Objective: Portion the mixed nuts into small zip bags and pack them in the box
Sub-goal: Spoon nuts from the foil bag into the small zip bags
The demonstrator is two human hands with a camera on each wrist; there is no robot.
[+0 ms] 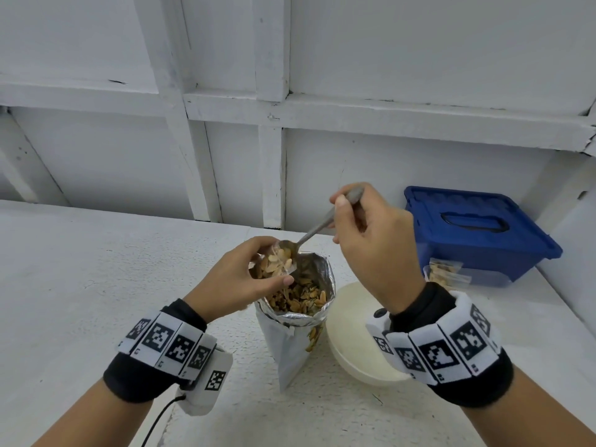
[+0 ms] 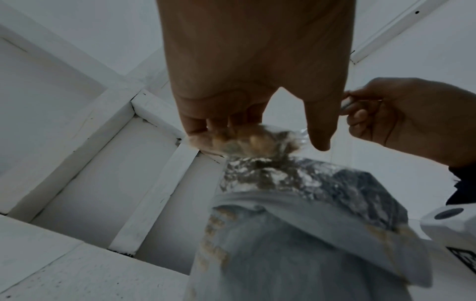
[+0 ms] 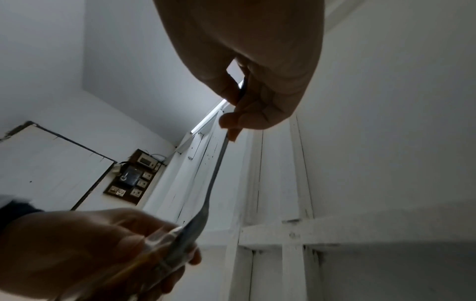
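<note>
A foil-lined pouch of mixed nuts stands open on the white table. My left hand holds a small clear zip bag just over the pouch mouth, with nuts showing inside it. My right hand grips the handle of a metal spoon whose bowl, loaded with nuts, is tipped at the bag's opening. In the right wrist view the spoon runs down from my right hand to the bag in my left hand.
A cream bowl sits right of the pouch under my right wrist. A clear box with a blue lid stands at the back right, with filled zip bags leaning against its front. A white panelled wall closes the table's far side.
</note>
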